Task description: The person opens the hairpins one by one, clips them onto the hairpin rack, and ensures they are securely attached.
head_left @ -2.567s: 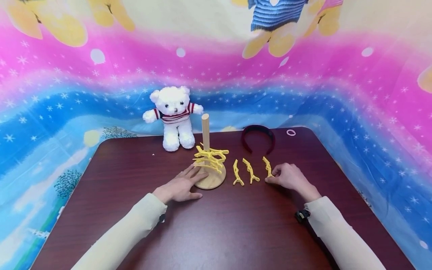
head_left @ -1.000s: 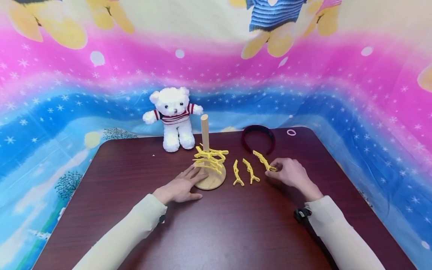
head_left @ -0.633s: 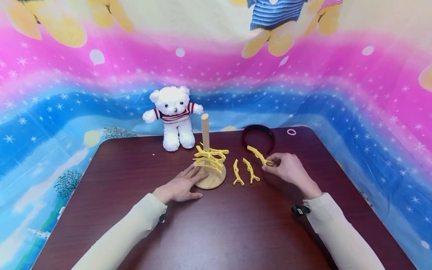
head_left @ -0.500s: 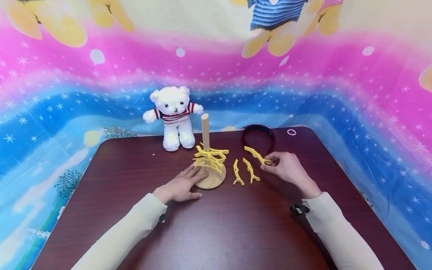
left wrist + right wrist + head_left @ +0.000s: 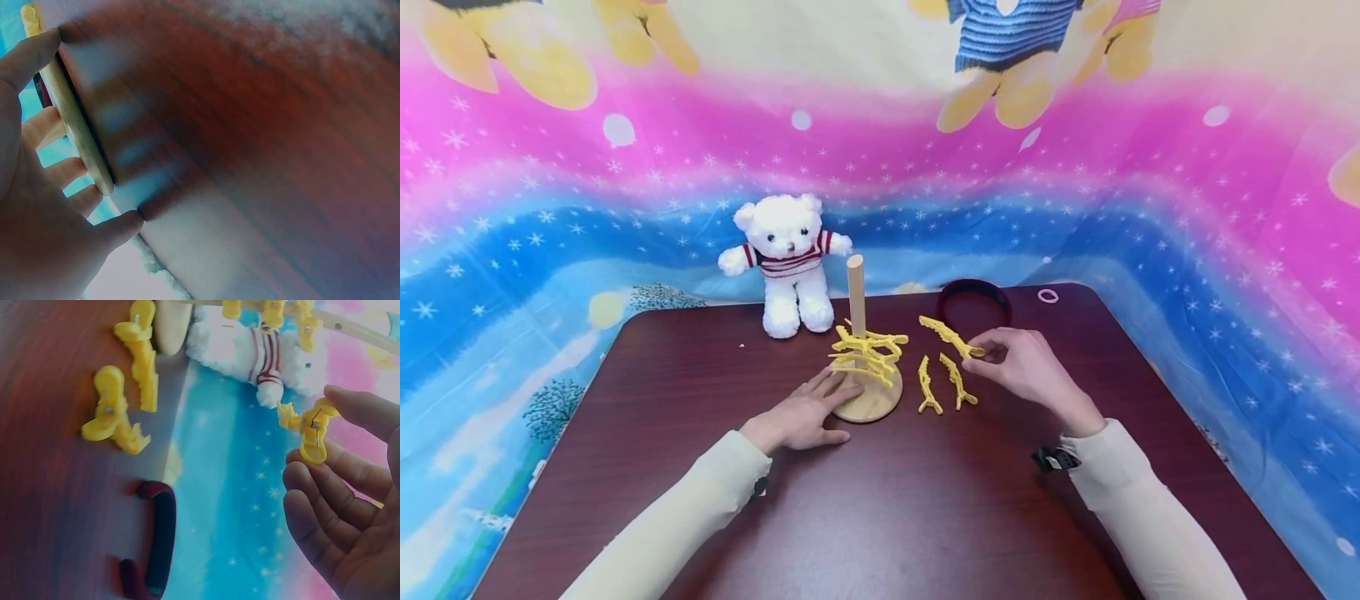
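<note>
Thumb and finger of my right hand [image 5: 1030, 367] pinch the tail of a yellow alligator hair clip [image 5: 946, 335], raised over the table with its toothed end towards the wooden post [image 5: 857, 296]. In the right wrist view the clip's [image 5: 312, 425] metal spring shows. Fingers spread, my left hand [image 5: 797, 414] rests on the round wooden base [image 5: 874, 406] of the stand; in the left wrist view the fingers reach to its rim [image 5: 75, 125]. Several yellow clips [image 5: 868, 343] sit crosswise on the post's lower part. Two more, a left one [image 5: 928, 390] and a right one [image 5: 957, 383], lie on the table.
A white teddy bear [image 5: 792, 237] in a striped shirt stands behind the stand. A dark red headband [image 5: 976, 287] lies at the back, beyond the loose clips, with a pale pink hair tie [image 5: 1047, 296] to its right. A printed cloth [image 5: 647, 208] hangs round the table [image 5: 880, 517].
My right hand has picked up the rightmost clip from the table, turned it and carried it up and left, above the two lying clips. The left hand has stayed on the base.
</note>
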